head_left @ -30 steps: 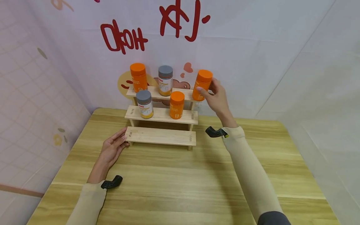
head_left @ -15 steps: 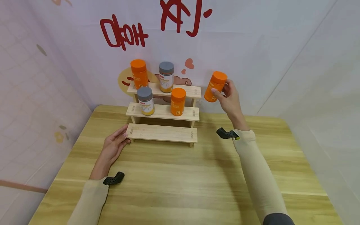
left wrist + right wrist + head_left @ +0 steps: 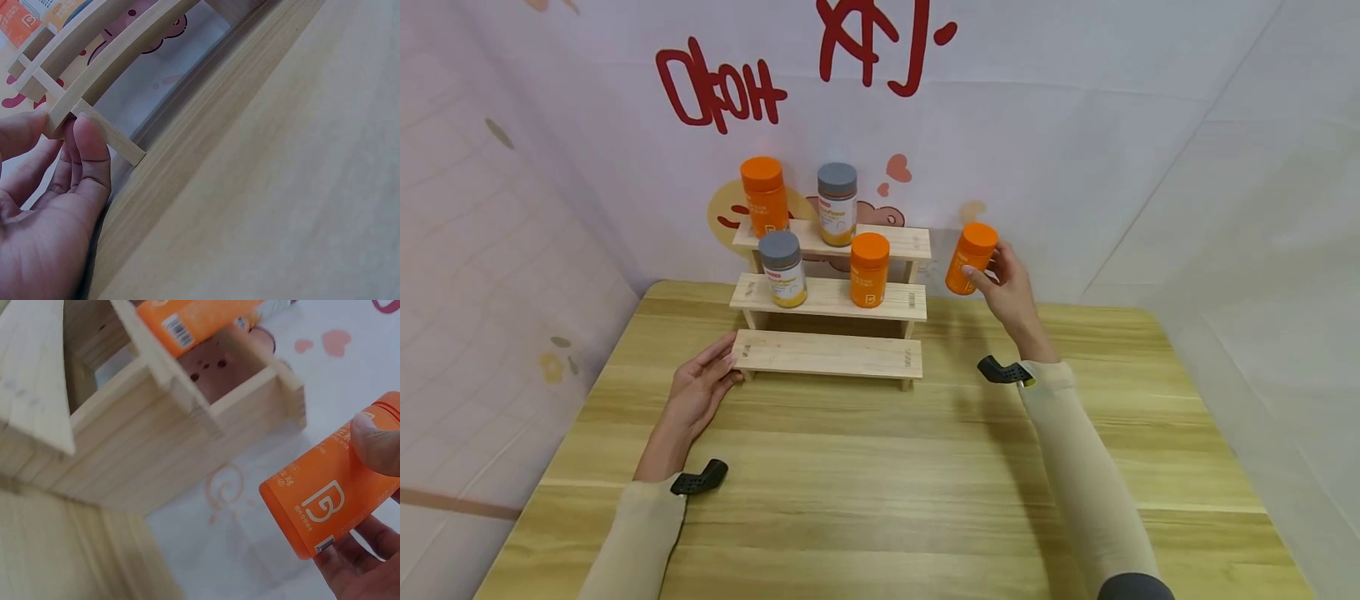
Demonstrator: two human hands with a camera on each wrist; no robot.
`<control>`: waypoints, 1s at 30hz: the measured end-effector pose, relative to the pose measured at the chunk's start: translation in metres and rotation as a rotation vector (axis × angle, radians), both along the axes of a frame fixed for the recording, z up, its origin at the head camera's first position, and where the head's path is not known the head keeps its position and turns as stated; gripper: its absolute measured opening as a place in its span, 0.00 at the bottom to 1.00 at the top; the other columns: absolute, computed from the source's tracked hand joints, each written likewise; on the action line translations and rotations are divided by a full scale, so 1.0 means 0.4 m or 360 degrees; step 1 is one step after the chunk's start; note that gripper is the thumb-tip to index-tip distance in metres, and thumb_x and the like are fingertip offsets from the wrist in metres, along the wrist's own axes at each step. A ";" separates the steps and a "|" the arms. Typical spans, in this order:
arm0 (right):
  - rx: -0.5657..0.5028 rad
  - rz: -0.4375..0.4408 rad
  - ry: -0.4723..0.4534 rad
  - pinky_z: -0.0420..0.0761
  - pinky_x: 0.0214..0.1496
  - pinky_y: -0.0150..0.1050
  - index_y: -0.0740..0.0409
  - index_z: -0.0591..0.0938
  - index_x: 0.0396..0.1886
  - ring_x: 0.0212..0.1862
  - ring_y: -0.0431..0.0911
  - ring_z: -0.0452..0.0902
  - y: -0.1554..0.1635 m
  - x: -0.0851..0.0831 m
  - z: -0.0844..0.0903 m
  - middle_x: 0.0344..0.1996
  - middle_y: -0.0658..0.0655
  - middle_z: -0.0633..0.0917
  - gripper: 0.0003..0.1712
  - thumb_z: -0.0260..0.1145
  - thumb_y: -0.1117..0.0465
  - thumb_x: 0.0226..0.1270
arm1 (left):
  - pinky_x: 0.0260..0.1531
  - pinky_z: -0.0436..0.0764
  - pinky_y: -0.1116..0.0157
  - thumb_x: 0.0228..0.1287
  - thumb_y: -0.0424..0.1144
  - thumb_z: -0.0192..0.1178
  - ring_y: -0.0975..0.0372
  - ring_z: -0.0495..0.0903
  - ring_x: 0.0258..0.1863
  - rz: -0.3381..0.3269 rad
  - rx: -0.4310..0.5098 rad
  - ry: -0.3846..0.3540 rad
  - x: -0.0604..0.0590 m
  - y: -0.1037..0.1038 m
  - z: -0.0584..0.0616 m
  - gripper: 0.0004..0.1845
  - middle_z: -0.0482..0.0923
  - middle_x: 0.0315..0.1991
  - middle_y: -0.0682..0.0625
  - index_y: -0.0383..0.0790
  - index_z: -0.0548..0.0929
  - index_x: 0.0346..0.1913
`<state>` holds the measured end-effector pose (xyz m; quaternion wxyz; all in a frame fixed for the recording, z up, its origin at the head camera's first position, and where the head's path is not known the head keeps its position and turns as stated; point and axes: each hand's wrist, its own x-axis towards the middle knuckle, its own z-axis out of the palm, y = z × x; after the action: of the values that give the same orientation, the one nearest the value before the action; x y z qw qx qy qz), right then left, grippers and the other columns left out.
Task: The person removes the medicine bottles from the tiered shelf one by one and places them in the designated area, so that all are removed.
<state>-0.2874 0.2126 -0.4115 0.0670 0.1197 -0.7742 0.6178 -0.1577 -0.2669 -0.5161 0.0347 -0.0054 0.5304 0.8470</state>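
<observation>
My right hand [image 3: 1011,292] grips an orange supplement bottle [image 3: 972,260] in the air to the right of the three-tier wooden stand [image 3: 827,353]. In the right wrist view the thumb lies across the bottle [image 3: 337,481], with fingers behind it. My left hand [image 3: 700,392] pinches the left end of the stand's lowest board, as the left wrist view shows. On the top tier are an orange bottle [image 3: 765,200] and a grey-capped bottle [image 3: 837,207]. The middle tier carries a grey-capped bottle [image 3: 783,271] and an orange bottle [image 3: 869,271]. The lowest board bears nothing.
The stand is on a wood-grain table [image 3: 865,492], near its back edge. Behind rises a white wall covering [image 3: 1060,167] with red writing and cartoon prints. Another pale wall [image 3: 497,275] borders the table on the left.
My right hand has taken the orange bottle off the top tier's right end, moved it right and then lowered it somewhat. The left hand stays at the stand.
</observation>
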 end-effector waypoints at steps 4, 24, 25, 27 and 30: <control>0.0003 -0.0009 -0.0026 0.73 0.74 0.53 0.49 0.70 0.74 0.65 0.50 0.74 0.010 -0.008 -0.040 0.67 0.60 0.76 0.32 0.68 0.60 0.73 | 0.42 0.85 0.72 0.77 0.30 0.56 0.65 0.80 0.47 0.0001 0.0013 0.0009 0.005 -0.003 0.000 0.34 0.75 0.60 0.52 0.28 0.56 0.79; -0.0002 0.0079 -0.0207 0.67 0.78 0.56 0.58 0.65 0.78 0.74 0.60 0.67 0.034 0.010 -0.160 0.73 0.67 0.71 0.36 0.65 0.69 0.74 | 0.42 0.85 0.72 0.77 0.29 0.55 0.65 0.80 0.46 -0.0016 0.0019 0.0018 0.004 0.000 0.000 0.32 0.75 0.59 0.51 0.30 0.59 0.79; -0.0003 0.0091 -0.0218 0.66 0.79 0.57 0.59 0.64 0.79 0.75 0.60 0.66 0.032 0.014 -0.159 0.74 0.67 0.70 0.37 0.65 0.70 0.74 | 0.42 0.85 0.72 0.77 0.29 0.55 0.65 0.80 0.45 -0.0012 0.0021 0.0016 0.004 0.000 0.000 0.31 0.75 0.58 0.51 0.31 0.60 0.79; 0.0001 0.0113 -0.0236 0.64 0.80 0.57 0.60 0.63 0.79 0.76 0.60 0.64 0.027 0.023 -0.155 0.75 0.67 0.70 0.37 0.64 0.70 0.74 | 0.42 0.85 0.72 0.77 0.30 0.55 0.65 0.80 0.45 -0.0008 0.0008 0.0008 0.004 0.000 -0.001 0.31 0.76 0.58 0.52 0.32 0.61 0.79; 0.0019 0.0130 -0.0259 0.62 0.81 0.57 0.60 0.62 0.80 0.76 0.60 0.63 0.023 0.030 -0.159 0.75 0.66 0.69 0.37 0.62 0.70 0.75 | 0.42 0.85 0.72 0.77 0.29 0.55 0.65 0.81 0.46 -0.0009 0.0025 0.0013 0.004 -0.002 -0.003 0.30 0.76 0.58 0.52 0.32 0.62 0.78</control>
<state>-0.2754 0.2217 -0.4750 -0.0221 0.1010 -0.7753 0.6231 -0.1561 -0.2676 -0.5174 0.0350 -0.0002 0.5239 0.8510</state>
